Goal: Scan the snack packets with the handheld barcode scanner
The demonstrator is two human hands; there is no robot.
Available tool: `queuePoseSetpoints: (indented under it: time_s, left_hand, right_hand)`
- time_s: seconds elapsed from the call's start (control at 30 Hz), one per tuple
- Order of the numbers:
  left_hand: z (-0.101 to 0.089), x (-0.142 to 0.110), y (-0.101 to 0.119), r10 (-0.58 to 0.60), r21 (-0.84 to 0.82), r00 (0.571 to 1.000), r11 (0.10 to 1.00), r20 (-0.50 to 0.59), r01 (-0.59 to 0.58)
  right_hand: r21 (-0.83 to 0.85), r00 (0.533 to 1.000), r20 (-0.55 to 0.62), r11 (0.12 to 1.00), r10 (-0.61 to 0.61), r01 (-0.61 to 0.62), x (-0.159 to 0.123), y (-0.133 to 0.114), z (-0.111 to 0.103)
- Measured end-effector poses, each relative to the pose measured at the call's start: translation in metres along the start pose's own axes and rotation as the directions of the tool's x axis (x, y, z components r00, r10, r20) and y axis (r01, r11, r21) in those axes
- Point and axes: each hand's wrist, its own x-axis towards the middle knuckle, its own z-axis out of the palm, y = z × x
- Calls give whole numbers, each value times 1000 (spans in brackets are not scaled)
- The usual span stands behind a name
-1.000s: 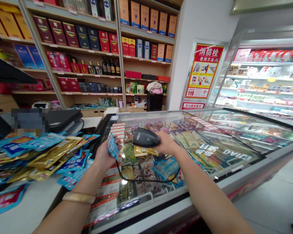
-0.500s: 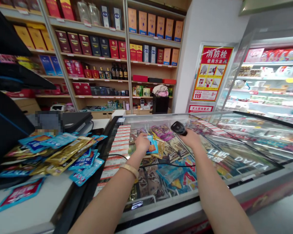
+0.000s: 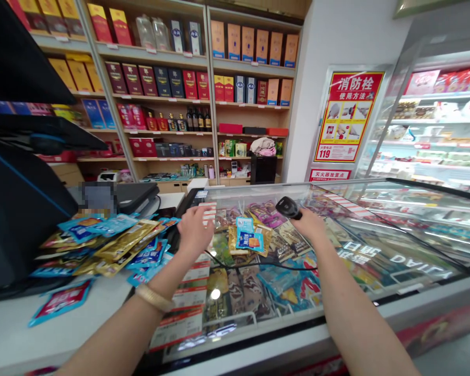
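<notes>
"What's in the right hand [image 3: 310,225] over there?"

"The scanner [image 3: 289,207]. The grip is closed around its handle, and the head points away from the person, over the glass of the freezer [image 3: 376,310]."

"And the left hand [image 3: 196,232]?"

"Nothing in it. The grip is loosely wide, fingers apart, above the freezer's near-left part, by the striped labels [image 3: 191,293]. There's a gold bracelet [image 3: 154,297] on that wrist."

"Where are the packets, then?"

"Blue packets [image 3: 246,226] lie on top of gold packets [image 3: 232,236], on the freezer glass between the two hands, touching neither. The black cable [image 3: 258,265] runs across on the near side of them."

"I can see more to the left."

"Yes, a heaped pile [image 3: 117,243], blue and gold, on the white surface [image 3: 97,318] beside the freezer. One red-and-blue packet [image 3: 61,303] lies nearer the person, in front of the pile."
</notes>
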Motion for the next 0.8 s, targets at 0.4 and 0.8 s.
queuePoseSetpoints:
  time_s: [0.4,0.8]
  left_hand:
    - [-147,-11,-67,-104,774,977,597,-187,212]
    - [-155,-2,-78,-138,625,986,762,-98,169]
  right_hand:
    - [-4,998,4,998,-58,58,-7,-11,0]
    - [-18,992,-27,992,-125,124,-12,-24,0]
